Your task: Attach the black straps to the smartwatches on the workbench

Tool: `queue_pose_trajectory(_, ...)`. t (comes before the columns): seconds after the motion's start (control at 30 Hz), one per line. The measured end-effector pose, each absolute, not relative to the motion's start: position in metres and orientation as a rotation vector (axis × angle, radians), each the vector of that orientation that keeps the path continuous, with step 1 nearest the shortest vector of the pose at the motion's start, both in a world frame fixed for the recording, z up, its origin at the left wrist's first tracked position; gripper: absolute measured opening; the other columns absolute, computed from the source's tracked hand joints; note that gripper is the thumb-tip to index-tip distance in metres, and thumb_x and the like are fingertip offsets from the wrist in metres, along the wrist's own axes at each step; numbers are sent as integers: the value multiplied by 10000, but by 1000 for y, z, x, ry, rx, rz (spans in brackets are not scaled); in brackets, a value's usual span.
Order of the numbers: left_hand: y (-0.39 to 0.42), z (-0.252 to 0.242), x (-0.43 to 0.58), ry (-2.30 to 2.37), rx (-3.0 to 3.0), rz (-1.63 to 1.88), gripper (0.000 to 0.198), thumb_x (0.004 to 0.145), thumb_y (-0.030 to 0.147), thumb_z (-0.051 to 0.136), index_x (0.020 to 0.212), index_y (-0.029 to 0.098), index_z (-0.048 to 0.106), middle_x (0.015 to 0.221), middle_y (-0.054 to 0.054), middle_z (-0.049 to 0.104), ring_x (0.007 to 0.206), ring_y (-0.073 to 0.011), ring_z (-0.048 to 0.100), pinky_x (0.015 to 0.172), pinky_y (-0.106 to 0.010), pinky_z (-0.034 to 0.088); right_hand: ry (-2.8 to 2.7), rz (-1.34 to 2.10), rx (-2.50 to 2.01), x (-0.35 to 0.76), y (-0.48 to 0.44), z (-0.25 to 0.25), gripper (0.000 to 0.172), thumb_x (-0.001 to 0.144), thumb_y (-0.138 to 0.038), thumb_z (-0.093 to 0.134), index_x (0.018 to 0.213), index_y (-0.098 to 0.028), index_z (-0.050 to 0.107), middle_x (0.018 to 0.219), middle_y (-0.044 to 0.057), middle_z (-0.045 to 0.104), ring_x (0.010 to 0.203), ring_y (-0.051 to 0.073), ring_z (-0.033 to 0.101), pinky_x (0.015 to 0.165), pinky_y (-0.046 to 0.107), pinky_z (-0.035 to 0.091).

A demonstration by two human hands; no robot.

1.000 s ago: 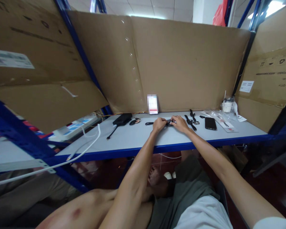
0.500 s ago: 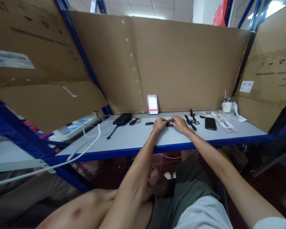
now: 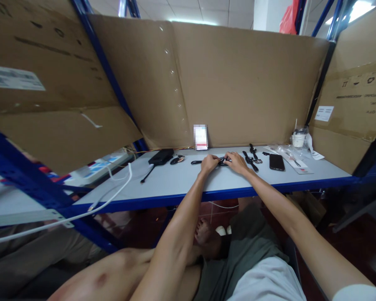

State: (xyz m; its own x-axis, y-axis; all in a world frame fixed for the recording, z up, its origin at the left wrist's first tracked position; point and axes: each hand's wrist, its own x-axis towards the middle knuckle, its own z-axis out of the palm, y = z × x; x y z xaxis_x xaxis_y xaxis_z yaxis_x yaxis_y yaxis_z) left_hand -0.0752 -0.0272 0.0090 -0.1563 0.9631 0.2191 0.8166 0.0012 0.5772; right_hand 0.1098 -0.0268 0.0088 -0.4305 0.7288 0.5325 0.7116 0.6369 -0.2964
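Observation:
My left hand (image 3: 210,163) rests on the table with its fingers closed around the near left side of a small black wristwatch (image 3: 221,161). From the other side, my right hand (image 3: 236,162) pinches the same watch with bent fingers. A black strap-like piece (image 3: 196,162) sticks out to the left of my left hand; whether it joins the watch is hidden. Just right of my right hand lie another black watch (image 3: 250,161) and, behind it, a smaller black strapped piece (image 3: 253,150). Fine detail between my fingertips is too small to make out.
A lit phone (image 3: 201,137) leans on the cardboard back wall (image 3: 238,83). Leftward are a black case (image 3: 161,156), a short cable (image 3: 147,174) and a dark oval item (image 3: 176,159). To the right lie a black phone (image 3: 276,162), plastic packaging (image 3: 290,155) and a cup (image 3: 298,139).

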Motion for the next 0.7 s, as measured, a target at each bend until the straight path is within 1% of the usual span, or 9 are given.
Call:
queue_pose_trajectory(0.17, -29, 10, -75, 1990, 1829, 959, 305, 874, 335, 624, 1051, 221, 845, 994, -89, 818, 985, -242, 724, 845, -288, 492, -2200, 23, -1157, 109, -29, 10, 166, 949, -289, 697, 1105, -232, 702, 1018, 42, 720, 1020, 207, 602, 848, 285, 422)
queue_pose_trajectory(0.3, -29, 12, -74, 1869, 1821, 1147, 340, 864, 252, 575, 1069, 178, 836, 1017, -83, 817, 1001, -224, 724, 883, -274, 505, -2188, 8, -1227, 110, -30, 12, 151, 942, -244, 665, 1077, -231, 733, 1000, 47, 741, 994, 211, 627, 838, 291, 435)
queue_pose_trajectory(0.4, -31, 14, -75, 1871, 1822, 1224, 378, 859, 203, 538, 1101, 180, 827, 1055, -74, 817, 1031, -222, 723, 922, -276, 507, -2192, -9, -1245, 111, -31, 13, 153, 936, -235, 648, 1053, -231, 747, 1002, 52, 746, 982, 212, 636, 839, 292, 444)
queue_pose_trajectory(0.47, -34, 16, -76, 1993, 1789, 1220, 400, 859, 181, 529, 1133, 194, 821, 1115, -85, 810, 1101, -244, 712, 973, -303, 493, -2204, -24, -1220, 111, -33, 13, 170, 928, -254, 657, 1071, -234, 747, 1005, 52, 740, 985, 215, 637, 837, 291, 450)
queue_pose_trajectory(0.57, -38, 16, -78, 2211, 1740, 1106, 415, 855, 163, 541, 1161, 203, 818, 1183, -129, 790, 1194, -295, 682, 1032, -364, 458, -2255, -23, -1189, 111, -38, 14, 213, 934, -273, 653, 1123, -252, 750, 1044, 54, 721, 978, 217, 644, 836, 292, 461)
queue_pose_trajectory(0.7, -42, 14, -77, 2262, 1827, 960, 410, 878, 178, 562, 1203, 206, 810, 1211, -170, 774, 1202, -333, 678, 1007, -392, 456, -2309, -26, -1239, 108, -52, 18, 254, 969, -302, 629, 1181, -258, 761, 1137, 88, 701, 1036, 240, 648, 887, 315, 484)
